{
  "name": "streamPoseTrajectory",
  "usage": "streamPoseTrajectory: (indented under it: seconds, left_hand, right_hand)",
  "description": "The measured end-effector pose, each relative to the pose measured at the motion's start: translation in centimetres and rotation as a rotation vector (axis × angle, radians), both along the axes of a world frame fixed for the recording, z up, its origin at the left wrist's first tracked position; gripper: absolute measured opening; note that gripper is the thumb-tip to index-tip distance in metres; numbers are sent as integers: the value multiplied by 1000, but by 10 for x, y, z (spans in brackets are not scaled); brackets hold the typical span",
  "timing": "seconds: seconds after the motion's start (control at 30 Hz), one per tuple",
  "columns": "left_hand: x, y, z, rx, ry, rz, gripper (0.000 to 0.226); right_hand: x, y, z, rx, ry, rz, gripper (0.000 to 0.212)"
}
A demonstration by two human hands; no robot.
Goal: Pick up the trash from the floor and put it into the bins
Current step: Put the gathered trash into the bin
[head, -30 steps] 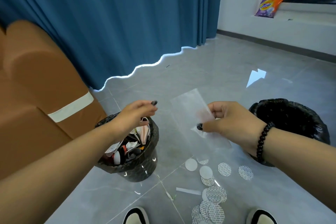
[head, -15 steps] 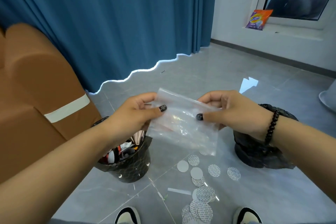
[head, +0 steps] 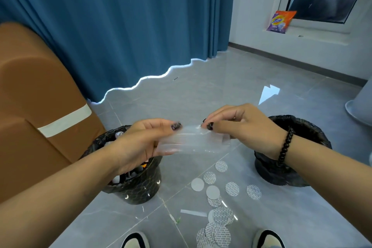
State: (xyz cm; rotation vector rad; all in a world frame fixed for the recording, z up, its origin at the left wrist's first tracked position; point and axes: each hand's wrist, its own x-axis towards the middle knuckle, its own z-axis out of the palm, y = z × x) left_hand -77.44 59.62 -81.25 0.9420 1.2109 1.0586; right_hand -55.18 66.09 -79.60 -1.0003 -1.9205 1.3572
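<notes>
Plastic bag held in the air between two bins, not yet dropped.

Left hand (head: 138,143) and right hand (head: 239,127) each pinch an end of the clear plastic bag (head: 193,142), stretched above the floor (head: 201,94). Left bin (head: 132,185) looks full; right bin (head: 285,167) open. Likely next: carry to a bin, let go. Round paper discs (head: 219,215) remain underfoot.

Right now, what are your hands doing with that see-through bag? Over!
Left hand and right hand both pinch the clear plastic bag. Bag held above the floor, between the two bins. Round seals on the floor.
</notes>
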Motion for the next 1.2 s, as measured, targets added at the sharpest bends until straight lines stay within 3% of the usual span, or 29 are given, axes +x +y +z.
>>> streamPoseTrajectory:
  seconds: [0.07,0.17,0.27,0.4,0.5,0.67,0.77,0.9,1.03,1.13,1.2]
  left_hand:
    - [3,0,-2,19,38,26,36]
    - [6,0,-1,35,31,50,49]
    - [8,-1,0,21,76,59,45]
    - [11,-1,-1,-6,164,56,19]
    - [12,0,0,-20,111,42,12]
    - [10,0,3,-75,-124,43,20]
    - [10,-1,4,-73,-201,56,18]
    - [12,0,1,-43,-86,94,18]
    - [12,-1,-1,-26,-20,105,24]
    - [13,-1,-3,-64,12,75,24]
    - [14,-1,-5,-105,-3,25,28]
  right_hand:
    - [-1,1,-4,20,-38,-37,4]
    - [-2,1,-7,-10,-49,-63,14]
    - [-2,0,-7,-13,-88,-49,20]
    - [-3,-3,-5,10,-108,-11,16]
    - [-5,-5,-4,50,-104,-23,18]
    - [-7,-1,-8,193,-108,-73,27]
    - [-9,-2,-8,126,-54,-66,14]
    - [-12,-2,-12,107,-75,-94,5]
    - [-8,0,-13,-2,-132,-56,18]
    - [-8,-1,-13,56,-191,-3,11]
    - [-9,-2,-14,140,-191,-16,17]
